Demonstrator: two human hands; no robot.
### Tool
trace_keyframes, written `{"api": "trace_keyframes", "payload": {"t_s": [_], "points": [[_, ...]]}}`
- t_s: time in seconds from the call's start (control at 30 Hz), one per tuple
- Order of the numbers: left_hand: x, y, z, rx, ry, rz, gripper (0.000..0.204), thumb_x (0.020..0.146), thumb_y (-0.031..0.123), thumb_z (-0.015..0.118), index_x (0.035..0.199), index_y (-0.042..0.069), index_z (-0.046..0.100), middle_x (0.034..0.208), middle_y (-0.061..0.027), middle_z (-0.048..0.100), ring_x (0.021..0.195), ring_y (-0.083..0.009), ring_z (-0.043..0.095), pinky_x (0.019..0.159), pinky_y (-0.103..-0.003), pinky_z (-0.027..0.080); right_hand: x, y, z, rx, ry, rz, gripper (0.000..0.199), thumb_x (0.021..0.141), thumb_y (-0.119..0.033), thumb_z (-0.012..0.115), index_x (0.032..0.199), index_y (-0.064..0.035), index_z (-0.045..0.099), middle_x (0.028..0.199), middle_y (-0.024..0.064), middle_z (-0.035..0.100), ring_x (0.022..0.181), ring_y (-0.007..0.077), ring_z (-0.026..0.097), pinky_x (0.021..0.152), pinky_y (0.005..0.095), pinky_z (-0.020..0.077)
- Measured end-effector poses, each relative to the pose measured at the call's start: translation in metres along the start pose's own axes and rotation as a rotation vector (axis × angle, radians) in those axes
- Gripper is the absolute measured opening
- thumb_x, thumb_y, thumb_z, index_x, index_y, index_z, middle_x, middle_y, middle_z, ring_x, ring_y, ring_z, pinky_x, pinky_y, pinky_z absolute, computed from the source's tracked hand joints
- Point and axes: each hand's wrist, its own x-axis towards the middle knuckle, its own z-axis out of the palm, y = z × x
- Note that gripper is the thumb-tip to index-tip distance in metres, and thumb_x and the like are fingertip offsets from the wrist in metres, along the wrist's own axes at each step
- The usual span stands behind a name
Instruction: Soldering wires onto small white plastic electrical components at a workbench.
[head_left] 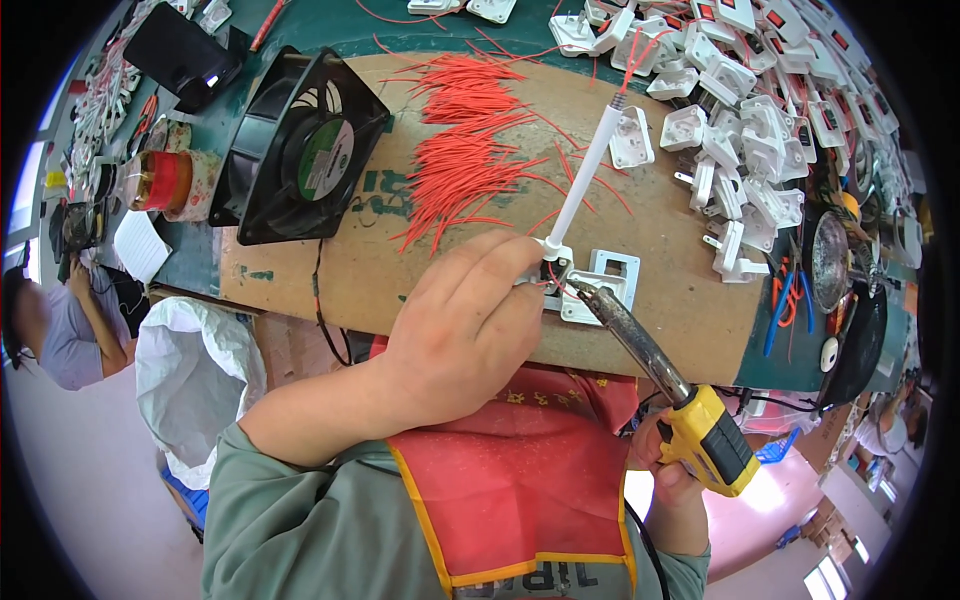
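White part [553,266] sits over the lower middle of the brown board [690,310], small dark piece and thin red wires in its open side. Left hand [468,325] holds it at the fingertips, fingers bent, thumb out of sight. Upright white tube [584,172] rises from the part, leaning right, red wires out of its top. Right hand [672,455] is wrapped round the yellow-and-black handle of the iron [665,370]; tip is at the part's right side, contact too small to tell. White plate [630,285] lies just right of the part, partly behind the iron tip.

Further out: heap of red wires [465,150] on the board, black fan [325,160] left of it, jar [165,182] beyond the fan. White cases [750,150] pile up at upper right, blue pliers [775,310] below them. Board lies on the green bench [190,268]. White bag [190,375] at lower left, near another person [75,335].
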Motion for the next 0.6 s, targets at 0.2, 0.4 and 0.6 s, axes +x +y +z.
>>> {"api": "trace_keyframes", "payload": {"t_s": [0.2, 0.4, 0.6], "points": [[0.000, 0.000, 0.001, -0.001, 0.005, 0.003, 0.022, 0.067, -0.007, 0.069, 0.086, 0.000, 0.061, 0.108, -0.0162, 0.061, 0.092, -0.0343, 0.064, 0.072, -0.038, 0.054, 0.002, 0.008, -0.009, -0.008, -0.101, -0.172, 0.073, 0.077, -0.042, 0.082, 0.127, 0.0000, 0.049, 0.071, 0.0009, 0.049, 0.058, 0.0139, 0.048, 0.052, 0.0272, 0.0380], [0.001, 0.000, 0.001, 0.005, 0.007, 0.003, 0.021, 0.068, -0.008, 0.069, 0.086, -0.001, 0.060, 0.108, -0.0170, 0.061, 0.092, -0.0346, 0.064, 0.072, -0.039, 0.054, 0.003, 0.002, -0.003, 0.052, -0.032, -0.112, 0.051, 0.075, -0.041, 0.085, 0.095, -0.0029, 0.059, 0.074, 0.0046, 0.056, 0.062, 0.0154, 0.054, 0.056, 0.0283, 0.0430], [0.002, 0.001, -0.001, 0.003, -0.006, -0.004, 0.021, 0.068, -0.008, 0.069, 0.086, -0.001, 0.060, 0.109, -0.0173, 0.061, 0.092, -0.0348, 0.064, 0.073, -0.039, 0.054, 0.002, 0.004, -0.007, 0.050, -0.049, -0.093, 0.057, 0.073, -0.041, 0.086, 0.103, -0.0025, 0.057, 0.074, 0.0042, 0.055, 0.062, 0.0147, 0.052, 0.056, 0.0283, 0.0427]]}}
